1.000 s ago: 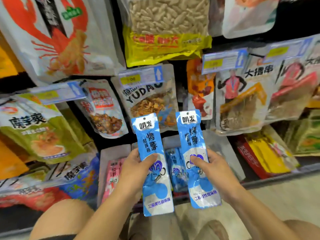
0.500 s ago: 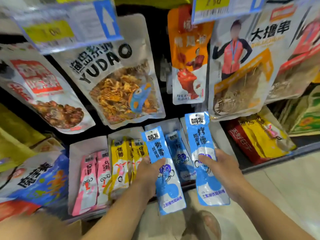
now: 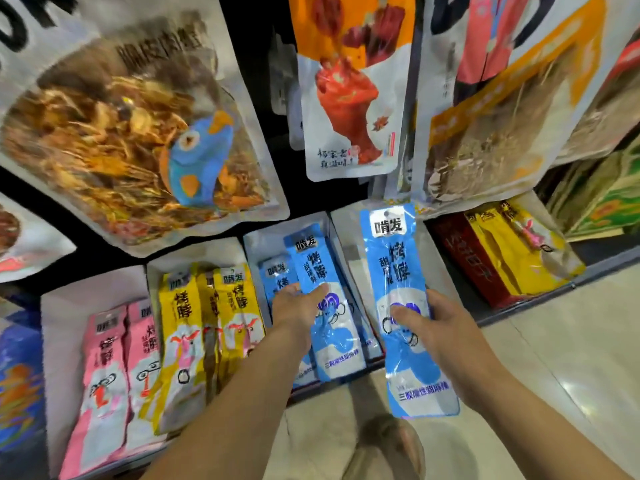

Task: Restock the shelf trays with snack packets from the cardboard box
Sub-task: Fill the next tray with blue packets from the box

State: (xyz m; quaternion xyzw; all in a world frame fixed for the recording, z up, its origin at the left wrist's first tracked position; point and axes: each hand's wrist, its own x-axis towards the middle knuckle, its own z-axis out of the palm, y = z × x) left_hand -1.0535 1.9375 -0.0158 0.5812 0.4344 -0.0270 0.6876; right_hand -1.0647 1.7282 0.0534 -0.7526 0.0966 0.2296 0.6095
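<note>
Furthest left of the blue-packet tray (image 3: 256,242), pink snack packets (image 3: 104,368) lay in a white tray, and yellow snack packets (image 3: 183,327) filled the tray just beside it. The left hand (image 3: 296,308) gripped a long blue snack packet (image 3: 311,261) near its middle, thumb curled across the front and fingers hidden behind. This packet was tilted over the blue-packet tray, above another blue packet (image 3: 277,275) that lay inside. Just right of the tray, the right hand (image 3: 446,334) clamped a second blue snack packet (image 3: 398,268) upright, thumb pressed on the front and fingers wrapped behind. Further right of the tray stood a red carton (image 3: 464,254) of yellow packs.
</note>
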